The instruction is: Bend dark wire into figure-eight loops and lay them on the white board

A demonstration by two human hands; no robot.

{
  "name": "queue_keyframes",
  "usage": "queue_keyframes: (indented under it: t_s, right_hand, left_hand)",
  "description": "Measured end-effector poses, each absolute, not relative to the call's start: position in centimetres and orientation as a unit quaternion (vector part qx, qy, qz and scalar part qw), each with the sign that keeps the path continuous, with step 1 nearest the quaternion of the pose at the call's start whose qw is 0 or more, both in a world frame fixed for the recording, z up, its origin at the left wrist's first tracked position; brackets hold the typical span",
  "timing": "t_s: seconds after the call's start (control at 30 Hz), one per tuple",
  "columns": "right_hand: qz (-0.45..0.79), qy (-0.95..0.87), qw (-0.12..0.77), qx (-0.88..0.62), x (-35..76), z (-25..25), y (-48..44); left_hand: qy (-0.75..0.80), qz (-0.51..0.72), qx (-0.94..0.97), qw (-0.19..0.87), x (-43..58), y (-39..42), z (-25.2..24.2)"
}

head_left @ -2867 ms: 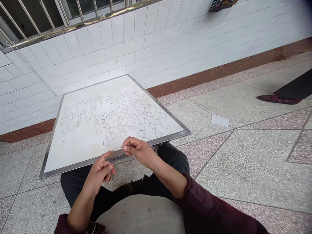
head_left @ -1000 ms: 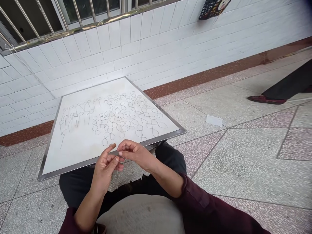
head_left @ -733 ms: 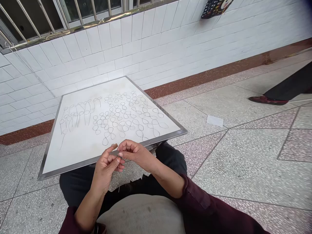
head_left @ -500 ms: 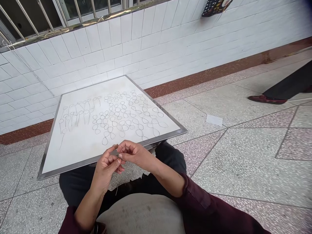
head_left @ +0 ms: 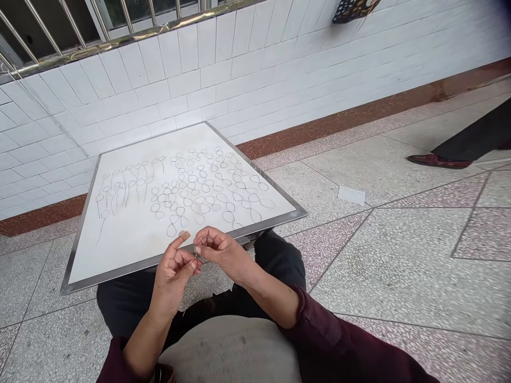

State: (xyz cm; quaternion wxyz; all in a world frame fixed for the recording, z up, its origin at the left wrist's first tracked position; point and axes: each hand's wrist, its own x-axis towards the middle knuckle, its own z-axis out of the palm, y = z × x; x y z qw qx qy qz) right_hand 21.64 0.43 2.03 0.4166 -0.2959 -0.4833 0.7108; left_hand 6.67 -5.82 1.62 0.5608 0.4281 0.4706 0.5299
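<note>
My left hand [head_left: 171, 277] pinches a thin wire [head_left: 196, 256] between thumb and fingertip, with its index finger raised. Thumb and fingers of my right hand [head_left: 227, 259] are closed on the same wire, just above the left thumb. Both hands meet over the front edge of a white board [head_left: 120, 260] with a metal rim. Bent wire loops [head_left: 172, 230], many in figure-eight form, lie across its middle and right. Wire pieces with a small loop and a long tail [head_left: 102, 226] lie on the left. Fingers hide most of the held wire.
The board rests over my knees [head_left: 279, 258], close to a white tiled wall [head_left: 259, 90] with a barred window [head_left: 128, 21]. A white paper piece [head_left: 351, 195] lies on the floor. Another person's leg and dark red shoe [head_left: 439, 161] are at the right.
My left index finger has lifted away from the right fingers, and the hands are slightly further apart. Less of the wire's tail shows below my left hand.
</note>
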Motion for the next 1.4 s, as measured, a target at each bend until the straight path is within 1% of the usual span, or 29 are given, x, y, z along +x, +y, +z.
queue_keyframes:
  t_s: [0.07, 0.2, 0.3, 0.43, 0.57, 0.63, 0.7, 0.77, 0.87, 0.97, 1.1, 1.23, 1.4]
  right_hand:
    - [0.696, -0.481, 0.434, -0.308, 21.7, 2.0, 0.6]
    - [0.689, -0.48, 0.44, -0.318, 21.9, 1.8, 0.9]
    - [0.67, -0.473, 0.467, -0.33, 22.1, 1.7, 1.2]
    - [0.646, -0.479, 0.481, -0.348, 22.9, 1.6, 2.1]
    - [0.635, -0.51, 0.461, -0.353, 23.6, 1.6, 2.7]
    - [0.625, -0.53, 0.451, -0.353, 23.6, 1.5, 2.7]
    - [0.615, -0.55, 0.445, -0.349, 23.2, 1.4, 2.3]
    - [0.618, -0.573, 0.422, -0.333, 22.5, 1.2, 1.7]
    - [0.635, -0.606, 0.374, -0.3, 21.7, 1.0, 0.8]
    - [0.621, -0.643, 0.35, -0.282, 21.5, 1.1, 0.4]
    - [0.573, -0.679, 0.355, -0.292, 21.9, 1.0, 0.8]
    - [0.565, -0.672, 0.363, -0.312, 21.9, 0.9, 1.2]
    - [0.538, -0.692, 0.376, -0.3, 21.7, 1.0, 1.2]
  left_hand:
    - [0.48, 0.521, 0.429, 0.561, 6.6, -5.9, 1.5]
    - [0.488, 0.512, 0.427, 0.564, 6.4, -6.2, 1.4]
    - [0.49, 0.501, 0.424, 0.573, 6.3, -6.6, 1.2]
    - [0.499, 0.475, 0.425, 0.588, 5.8, -7.3, 0.3]
    - [0.508, 0.419, 0.44, 0.611, 4.3, -7.6, -1.0]
    - [0.527, 0.41, 0.45, 0.593, 3.5, -7.5, -1.0]
    - [0.548, 0.433, 0.445, 0.56, 3.4, -7.0, -0.5]
    - [0.543, 0.472, 0.428, 0.547, 3.9, -6.4, 0.3]
    - [0.506, 0.515, 0.408, 0.558, 5.3, -5.5, 1.2]
    - [0.491, 0.544, 0.389, 0.558, 6.2, -5.0, 1.1]
    - [0.493, 0.556, 0.374, 0.554, 5.9, -5.1, 0.8]
    - [0.5, 0.55, 0.372, 0.556, 5.5, -5.2, 1.1]
    - [0.504, 0.546, 0.378, 0.553, 5.7, -5.0, 1.6]
